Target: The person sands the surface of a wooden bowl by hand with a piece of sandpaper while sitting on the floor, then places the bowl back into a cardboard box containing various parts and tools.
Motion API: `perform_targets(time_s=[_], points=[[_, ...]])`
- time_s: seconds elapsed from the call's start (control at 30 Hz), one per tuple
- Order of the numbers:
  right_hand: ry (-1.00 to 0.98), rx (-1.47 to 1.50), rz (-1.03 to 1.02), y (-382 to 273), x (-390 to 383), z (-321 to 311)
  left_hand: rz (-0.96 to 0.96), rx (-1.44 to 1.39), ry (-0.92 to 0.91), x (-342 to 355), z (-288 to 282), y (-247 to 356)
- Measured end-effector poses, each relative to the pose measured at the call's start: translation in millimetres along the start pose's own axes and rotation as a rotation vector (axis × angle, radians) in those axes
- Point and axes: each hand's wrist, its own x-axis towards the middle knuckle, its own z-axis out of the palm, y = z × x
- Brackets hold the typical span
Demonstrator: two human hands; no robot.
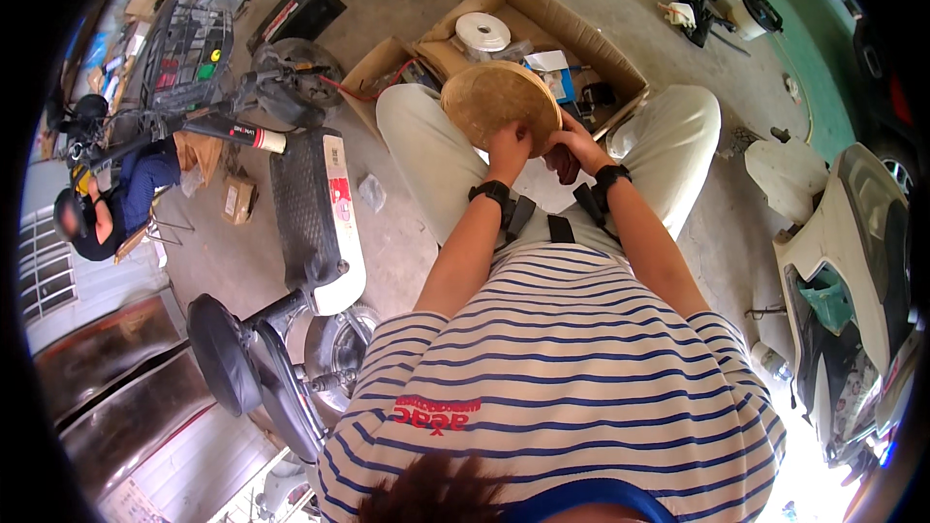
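Observation:
A large round tan disc, like a wide flat roll with a layered rim, stands tilted between my knees. My left hand is closed against its near lower face, fingers curled; whatever they pinch is hidden. My right hand grips the disc's lower right edge. Under the right hand's fingers is a dark brown patch that I cannot make out. Just beyond the disc an open cardboard box holds a white roll, a blue-and-white packet and dark small parts.
On the left stands a scooter with a dark footboard, beside a black crate and a black box. Another person sits at far left. A white scooter stands at right. A bucket is at the far right.

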Motion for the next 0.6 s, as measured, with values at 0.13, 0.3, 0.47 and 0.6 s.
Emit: perform_targets(time_s=[0.13, 0.3, 0.47, 0.6], points=[[-0.034, 0.041, -0.002, -3, -3, -1, -0.038, -0.033, -0.029, 1, 1, 1], [-0.051, 0.042, -0.048, -11, -7, 8, -0.018, -0.051, -0.001, 2, 4, -10], [-0.134, 0.075, 0.010, -14, -8, 2, 0.041, -0.031, 0.007, 1, 2, -2], [-0.113, 0.049, -0.018, -11, -7, 3, 0.043, -0.025, -0.038, 1, 0, 3]])
